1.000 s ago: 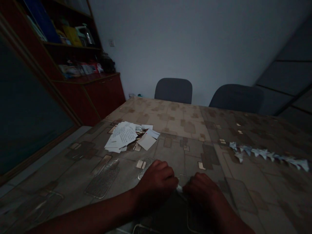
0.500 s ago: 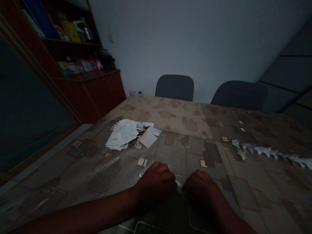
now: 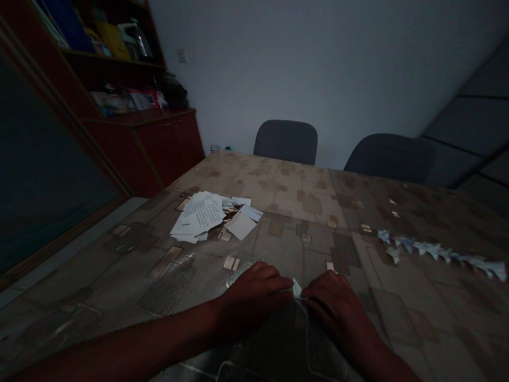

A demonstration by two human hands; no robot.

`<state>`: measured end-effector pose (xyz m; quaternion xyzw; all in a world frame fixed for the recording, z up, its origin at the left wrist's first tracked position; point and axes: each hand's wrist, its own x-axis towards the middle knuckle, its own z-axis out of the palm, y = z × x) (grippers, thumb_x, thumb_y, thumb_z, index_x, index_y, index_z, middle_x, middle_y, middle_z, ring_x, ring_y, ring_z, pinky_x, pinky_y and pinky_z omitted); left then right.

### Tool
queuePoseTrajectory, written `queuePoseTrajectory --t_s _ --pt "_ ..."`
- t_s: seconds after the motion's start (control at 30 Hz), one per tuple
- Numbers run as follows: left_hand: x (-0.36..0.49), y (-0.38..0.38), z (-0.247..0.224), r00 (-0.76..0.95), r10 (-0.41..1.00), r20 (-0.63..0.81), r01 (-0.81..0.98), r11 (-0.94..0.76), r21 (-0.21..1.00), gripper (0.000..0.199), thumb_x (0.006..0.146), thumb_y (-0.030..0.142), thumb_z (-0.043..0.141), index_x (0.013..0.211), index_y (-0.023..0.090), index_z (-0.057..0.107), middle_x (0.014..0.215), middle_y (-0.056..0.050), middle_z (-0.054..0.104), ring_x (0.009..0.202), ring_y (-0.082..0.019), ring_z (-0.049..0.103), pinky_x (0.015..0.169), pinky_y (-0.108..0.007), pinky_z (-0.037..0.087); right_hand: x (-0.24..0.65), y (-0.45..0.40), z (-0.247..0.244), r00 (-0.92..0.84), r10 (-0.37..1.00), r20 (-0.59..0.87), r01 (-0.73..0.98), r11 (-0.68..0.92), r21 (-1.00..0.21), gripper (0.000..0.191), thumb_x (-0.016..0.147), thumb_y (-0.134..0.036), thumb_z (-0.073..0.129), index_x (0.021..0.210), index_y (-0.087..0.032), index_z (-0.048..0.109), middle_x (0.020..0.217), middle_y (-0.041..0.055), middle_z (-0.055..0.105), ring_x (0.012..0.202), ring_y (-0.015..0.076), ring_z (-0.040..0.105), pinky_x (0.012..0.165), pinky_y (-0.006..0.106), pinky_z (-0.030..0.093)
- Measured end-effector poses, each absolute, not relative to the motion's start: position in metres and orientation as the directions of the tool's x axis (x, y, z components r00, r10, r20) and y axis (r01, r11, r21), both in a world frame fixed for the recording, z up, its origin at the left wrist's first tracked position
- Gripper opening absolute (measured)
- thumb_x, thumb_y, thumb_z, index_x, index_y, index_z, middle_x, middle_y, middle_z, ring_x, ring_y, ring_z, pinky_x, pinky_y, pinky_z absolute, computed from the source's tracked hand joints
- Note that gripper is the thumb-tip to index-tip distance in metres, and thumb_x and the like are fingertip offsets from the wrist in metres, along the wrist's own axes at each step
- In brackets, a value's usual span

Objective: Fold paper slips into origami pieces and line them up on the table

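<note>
A small folded piece of paper (image 3: 297, 289), whitish, sits between my two hands above the near part of the table. My left hand (image 3: 258, 291) is closed and pinches its left side with the fingertips. On the other side my right hand (image 3: 332, 297) is closed too, its thumb and fingers on the paper's right edge. Much of the paper is hidden by the fingers. Ahead and to the left lies a loose pile of printed paper pieces (image 3: 202, 215), with a blank white piece (image 3: 240, 225) at its right.
A row of small folded paper shapes (image 3: 433, 249) lies along the right of the patterned table (image 3: 278, 183). Two grey chairs, a left one (image 3: 285, 140) and a right one (image 3: 389, 155), stand at the far edge. A red-brown cabinet (image 3: 170, 148) is at the back left.
The hands have moved slightly apart, and more of the folded paper shows between them. My right hand has shifted a little to the right. The pile and the row stay put.
</note>
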<state>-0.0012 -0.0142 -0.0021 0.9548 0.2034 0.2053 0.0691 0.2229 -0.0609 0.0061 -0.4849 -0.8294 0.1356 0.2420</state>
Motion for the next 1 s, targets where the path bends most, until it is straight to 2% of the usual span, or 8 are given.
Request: queuePoseTrajectory --t_s 0.23,0.4,0.57,0.67,0.77,0.83,0.9,1.0 --pt "-0.001 -0.015 0.002 0.849 0.410 0.334 0.368 -0.911 0.184 0.010 0.094 0.018 0.055 0.100 0.020 0.062 0.105 -0.001 0.065 0.086 -0.016 0.052 0.077 -0.030 0.038 0.222 -0.058 0.007 -0.367 0.909 0.199 0.721 0.413 -0.556 0.009 0.090 -0.018 0.059 0.083 -0.023 0.064 0.078 0.0004 0.064 0.078 0.0205 0.056 0.076 0.038 0.038" --pt "-0.001 -0.015 0.005 0.870 0.378 0.318 0.341 -0.925 0.165 0.009 0.094 0.018 0.055 0.099 0.018 0.063 0.107 -0.003 0.065 0.086 -0.016 0.053 0.079 -0.031 0.039 0.223 -0.058 0.003 -0.355 0.918 0.178 0.732 0.392 -0.557 0.008 0.089 -0.018 0.061 0.082 -0.023 0.063 0.079 0.0006 0.064 0.079 0.0212 0.056 0.076 0.038 0.037" --pt "-0.002 -0.013 0.001 0.846 0.409 0.342 0.343 -0.908 0.240 0.014 0.094 0.016 0.051 0.101 0.018 0.063 0.105 -0.004 0.066 0.087 -0.017 0.054 0.081 -0.032 0.039 0.223 -0.059 0.006 -0.355 0.911 0.210 0.708 0.409 -0.576 0.008 0.088 -0.018 0.059 0.082 -0.022 0.062 0.078 0.0003 0.063 0.078 0.0209 0.057 0.077 0.038 0.038" --pt "-0.002 -0.012 0.000 0.793 0.486 0.367 0.342 -0.854 0.392 0.016 0.095 0.016 0.048 0.099 0.018 0.064 0.099 -0.005 0.069 0.087 -0.018 0.056 0.081 -0.034 0.038 0.224 -0.061 0.011 -0.260 0.940 0.219 0.692 0.340 -0.637 0.010 0.089 -0.020 0.056 0.080 -0.022 0.061 0.077 0.0008 0.063 0.075 0.0206 0.058 0.073 0.035 0.040" --pt "0.000 -0.013 0.005 0.719 0.592 0.365 0.270 -0.721 0.638 0.016 0.094 0.021 0.053 0.102 0.018 0.066 0.095 -0.004 0.070 0.088 -0.018 0.059 0.082 -0.031 0.039 0.224 -0.063 0.016 -0.180 0.961 0.211 0.659 0.277 -0.699 0.011 0.088 -0.024 0.054 0.079 -0.022 0.060 0.077 0.0015 0.061 0.075 0.0208 0.059 0.069 0.034 0.041" --pt "0.002 -0.015 0.009 0.662 0.694 0.285 0.235 -0.552 0.800 0.017 0.089 0.023 0.060 0.103 0.018 0.067 0.094 -0.004 0.070 0.087 -0.017 0.060 0.081 -0.029 0.041 0.223 -0.065 0.018 -0.170 0.960 0.222 0.633 0.279 -0.722 0.011 0.088 -0.024 0.054 0.079 -0.022 0.060 0.077 0.0018 0.061 0.075 0.0209 0.059 0.069 0.033 0.042" --pt "0.005 -0.018 0.013 0.596 0.792 0.131 0.218 -0.316 0.923 0.020 0.084 0.023 0.066 0.102 0.017 0.069 0.090 -0.004 0.070 0.081 -0.017 0.061 0.075 -0.027 0.044 0.222 -0.067 0.018 -0.171 0.955 0.244 0.622 0.297 -0.724 0.010 0.088 -0.024 0.055 0.079 -0.022 0.061 0.078 0.0018 0.061 0.076 0.0208 0.058 0.069 0.033 0.042" --pt "0.010 -0.022 0.018 0.549 0.835 -0.043 0.154 -0.051 0.987 0.022 0.082 0.026 0.067 0.100 0.016 0.071 0.086 -0.004 0.071 0.077 -0.016 0.061 0.069 -0.026 0.044 0.221 -0.069 0.018 -0.182 0.941 0.286 0.629 0.335 -0.701 0.010 0.087 -0.023 0.056 0.079 -0.022 0.061 0.077 0.0015 0.060 0.076 0.0207 0.057 0.068 0.033 0.041"
